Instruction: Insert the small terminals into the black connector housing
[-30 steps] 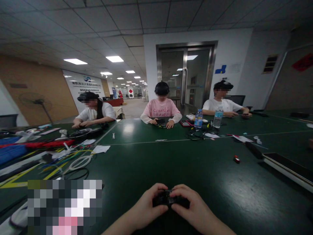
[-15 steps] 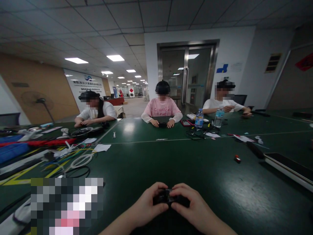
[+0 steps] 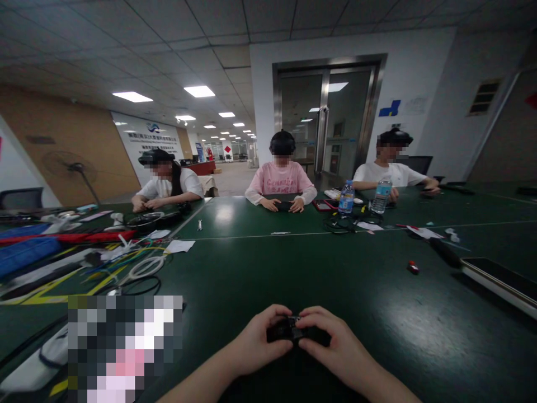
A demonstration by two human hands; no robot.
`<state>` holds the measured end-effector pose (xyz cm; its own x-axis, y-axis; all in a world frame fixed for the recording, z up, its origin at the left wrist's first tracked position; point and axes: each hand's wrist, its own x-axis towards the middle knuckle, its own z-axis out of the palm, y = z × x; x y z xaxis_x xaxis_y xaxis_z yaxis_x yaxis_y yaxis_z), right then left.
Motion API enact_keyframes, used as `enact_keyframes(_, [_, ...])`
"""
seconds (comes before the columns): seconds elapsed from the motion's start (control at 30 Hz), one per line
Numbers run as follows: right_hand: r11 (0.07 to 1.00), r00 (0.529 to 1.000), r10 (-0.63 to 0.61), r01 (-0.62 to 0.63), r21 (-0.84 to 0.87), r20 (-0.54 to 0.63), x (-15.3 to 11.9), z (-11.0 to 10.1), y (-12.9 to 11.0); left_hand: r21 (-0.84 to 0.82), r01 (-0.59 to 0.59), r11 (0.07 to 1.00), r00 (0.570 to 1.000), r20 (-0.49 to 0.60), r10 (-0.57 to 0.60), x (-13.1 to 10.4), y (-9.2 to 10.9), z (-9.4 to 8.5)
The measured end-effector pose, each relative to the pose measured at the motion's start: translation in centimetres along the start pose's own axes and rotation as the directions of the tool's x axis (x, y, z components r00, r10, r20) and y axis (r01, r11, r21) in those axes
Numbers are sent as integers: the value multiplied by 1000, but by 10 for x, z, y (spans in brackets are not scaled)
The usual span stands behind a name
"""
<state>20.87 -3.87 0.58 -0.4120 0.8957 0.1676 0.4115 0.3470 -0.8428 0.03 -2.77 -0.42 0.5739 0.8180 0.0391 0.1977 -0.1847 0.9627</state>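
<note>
A small black object (image 3: 288, 330) is held between my two hands just over the green table (image 3: 235, 280), low in the middle of the view. My left hand (image 3: 262, 340) grips its left side, with the thumb at the near edge and the fingers curled over the far edge. On the right side, my right hand (image 3: 331, 340) holds it the same way, its index fingertip near the top middle. Both hands are closed on the object, which is dark, so its details are hard to make out.
Cables (image 3: 146, 267), a blue tray (image 3: 27, 254) and papers lie to the left. Ahead are bottles (image 3: 347, 197) and black cords. At the right are a small red item (image 3: 413, 267) and a flat device (image 3: 499, 282). Three people sit across the table.
The whole view has shifted slightly, so the table and room sit a little differently. My hands keep their hold on the black object. The person at the right has lowered a hand.
</note>
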Motion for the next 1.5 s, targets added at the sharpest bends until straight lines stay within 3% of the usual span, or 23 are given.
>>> enact_keyframes(0.53, [1000,999,6,-6,-14,33,1,4,-3,28,1,1000,1000,14,-1,0,2,0])
enact_keyframes(0.87, [999,999,19,-19,-30,25,-1,5,-4,-53,1,999,1000,-8,-1,1,-3,0])
enact_keyframes(1.17, [1000,1000,3,-3,0,9,1,6,-3,-47,-69,997,998,0,69,1,-11,-1])
enact_keyframes(1.5, [1000,1000,18,-18,1,12,0,5,-3,-64,-40,997,999,30,42,1,-8,-2])
